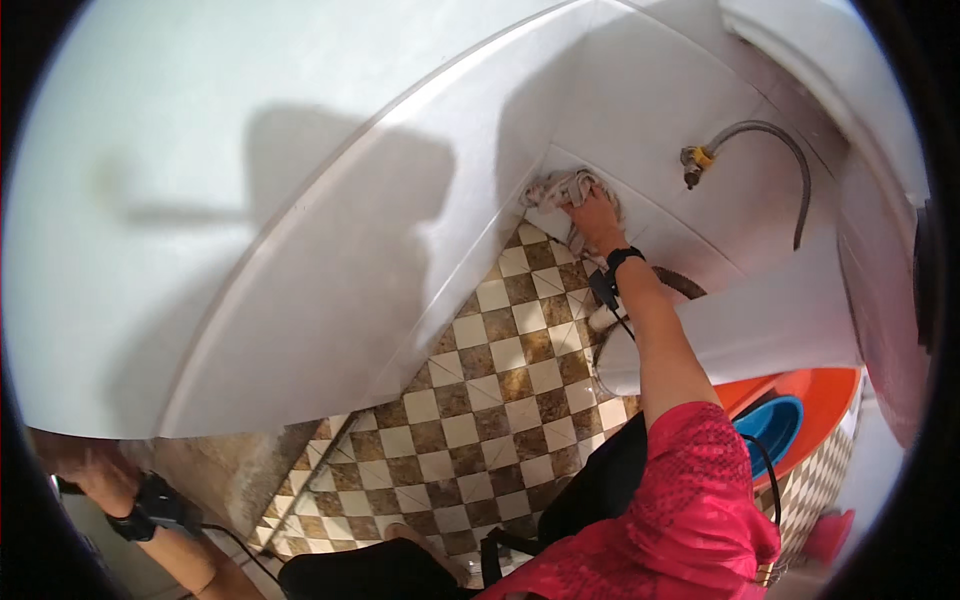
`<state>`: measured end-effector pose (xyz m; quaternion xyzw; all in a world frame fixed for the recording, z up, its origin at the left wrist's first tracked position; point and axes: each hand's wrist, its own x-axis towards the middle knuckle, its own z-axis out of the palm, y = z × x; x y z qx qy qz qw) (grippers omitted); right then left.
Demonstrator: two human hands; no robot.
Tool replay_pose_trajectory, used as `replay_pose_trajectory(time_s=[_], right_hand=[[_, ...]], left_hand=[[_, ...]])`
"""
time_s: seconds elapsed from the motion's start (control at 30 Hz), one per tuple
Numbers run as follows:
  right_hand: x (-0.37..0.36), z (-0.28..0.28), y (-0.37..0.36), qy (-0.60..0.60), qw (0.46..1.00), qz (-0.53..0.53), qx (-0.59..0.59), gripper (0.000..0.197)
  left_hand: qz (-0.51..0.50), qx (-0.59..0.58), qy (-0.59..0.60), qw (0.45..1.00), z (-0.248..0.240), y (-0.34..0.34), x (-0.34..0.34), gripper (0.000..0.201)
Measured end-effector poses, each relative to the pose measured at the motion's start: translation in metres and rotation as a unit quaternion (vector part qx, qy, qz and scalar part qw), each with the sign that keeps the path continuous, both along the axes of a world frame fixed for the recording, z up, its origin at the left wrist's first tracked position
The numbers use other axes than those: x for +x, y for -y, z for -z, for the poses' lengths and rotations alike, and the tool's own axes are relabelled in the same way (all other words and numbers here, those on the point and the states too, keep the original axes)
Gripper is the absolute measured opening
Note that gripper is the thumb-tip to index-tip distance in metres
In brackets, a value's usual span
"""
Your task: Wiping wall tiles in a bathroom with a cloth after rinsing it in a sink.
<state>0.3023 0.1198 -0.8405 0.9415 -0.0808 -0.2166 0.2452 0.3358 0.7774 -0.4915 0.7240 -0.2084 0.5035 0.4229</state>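
My right hand (596, 218) presses a crumpled, pale patterned cloth (560, 190) against the white tiled wall, low in the corner just above the floor. Its fingers are bent over the cloth, and part of the cloth hangs below the palm. My left hand (85, 465) is far off at the lower left, by the end of the white wall (300, 300). It is dark and blurred there, and its fingers do not show clearly. Each wrist wears a black band with a small device and a cable.
A grey braided hose (795, 160) with a brass valve (692, 165) hangs from the wall at right. Below it stands a white pedestal (740, 325). An orange basin (835, 400) holds a blue bowl (775, 425). Brown and white checkered tiles (500, 360) cover the floor.
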Motion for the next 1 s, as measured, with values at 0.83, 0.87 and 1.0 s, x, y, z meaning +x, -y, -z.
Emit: replay_pose_trajectory(time_s=[0.83, 0.87, 1.0], right_hand=[[-0.083, -0.068, 0.054, -0.082, 0.987, -0.116, -0.074, 0.015], [-0.071, -0.091, 0.050, -0.016, 0.987, -0.127, -0.098, 0.015], [-0.067, -0.125, 0.065, 0.321, 0.922, -0.216, 0.033, 0.008]], left_hand=[[0.128, -0.088, -0.080, 0.985, 0.082, 0.033, 0.031, 0.039], [0.135, -0.090, -0.081, 0.983, 0.081, 0.034, 0.034, 0.039], [0.153, -0.076, -0.077, 0.982, 0.086, 0.027, 0.044, 0.039]])
